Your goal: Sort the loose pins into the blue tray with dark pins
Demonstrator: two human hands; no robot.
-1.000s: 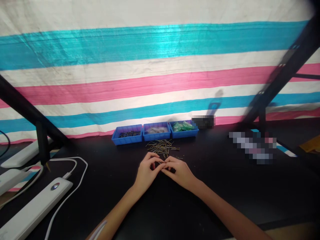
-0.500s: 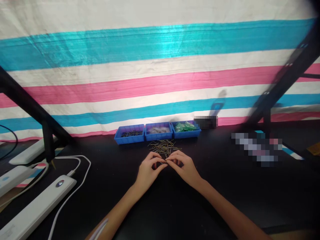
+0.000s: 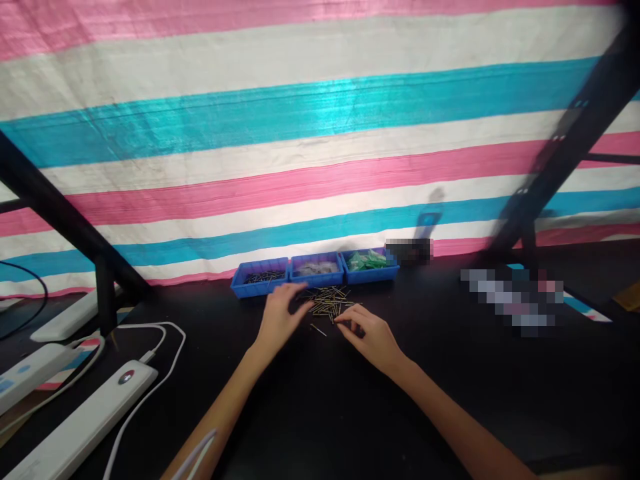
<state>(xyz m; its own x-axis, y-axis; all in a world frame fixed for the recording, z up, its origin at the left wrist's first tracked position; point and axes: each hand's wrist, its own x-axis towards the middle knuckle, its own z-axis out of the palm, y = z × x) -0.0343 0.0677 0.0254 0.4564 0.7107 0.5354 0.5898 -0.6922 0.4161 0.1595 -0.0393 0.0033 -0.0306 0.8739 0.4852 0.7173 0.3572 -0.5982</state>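
A loose pile of thin brass-coloured screws or pins (image 3: 330, 301) lies on the black table in front of the blue bins. One single screw (image 3: 318, 330) lies apart, between my hands. My left hand (image 3: 281, 313) is at the pile's left side, thumb and fingers spread, holding nothing. At the pile's near right edge, my right hand (image 3: 367, 333) has its thumb and index fingertips pressed together; what they hold, if anything, is too small to make out.
Three blue bins stand behind the pile: dark screws in the left bin (image 3: 260, 287), clear bags in the middle bin (image 3: 317, 279), green bags in the right bin (image 3: 370, 273). White power strips (image 3: 85, 420) and cables lie at left. Black frame bars rise at both sides.
My left hand has opened and moved left and up, away from my right hand. The single screw now shows on the table between them. The camera view has tilted slightly.
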